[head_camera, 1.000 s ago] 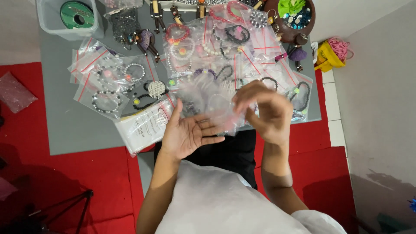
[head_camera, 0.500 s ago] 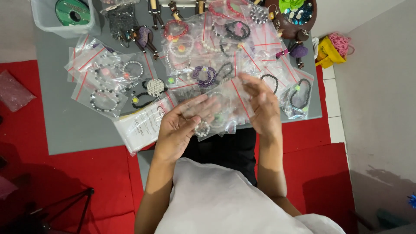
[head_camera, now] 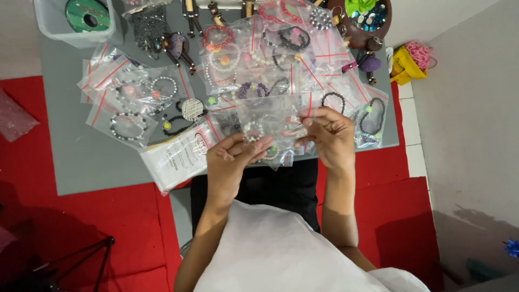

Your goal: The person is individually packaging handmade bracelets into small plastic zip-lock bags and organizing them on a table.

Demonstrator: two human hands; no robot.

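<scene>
While both hands met above the grey mat [head_camera: 86, 162], the left hand [head_camera: 230, 162] and right hand [head_camera: 330, 138] pinched one clear plastic bag [head_camera: 273, 116] between closed fingertips, its beaded bracelet [head_camera: 252, 131] at twelve o'clock of the left fingers [head_camera: 254, 147]. Roughly a dozen bagged bracelets [head_camera: 130, 125] lay beyond.
</scene>
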